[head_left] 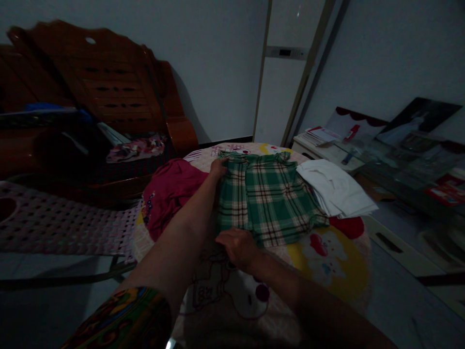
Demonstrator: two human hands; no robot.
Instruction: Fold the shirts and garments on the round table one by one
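Observation:
A green plaid shirt (271,198) with white and dark stripes lies spread on the round table, its collar end away from me. My left hand (218,167) reaches to the far left corner of the shirt, fingers closed on the cloth there. At the near left corner, my right hand (238,246) is curled with its fingers pressed together on the hem. The fingertips of both hands are partly hidden. A crumpled magenta garment (172,191) lies left of the shirt, partly behind my left forearm. Folded white cloth (336,186) touches the shirt's right side.
A patterned cloth covers the round table (250,300). To the left stand a woven chair (69,220) and a carved wooden seat (112,87). A tall white cabinet unit (279,92) is behind. On the right is a glass-topped stand (392,160) with papers and a picture.

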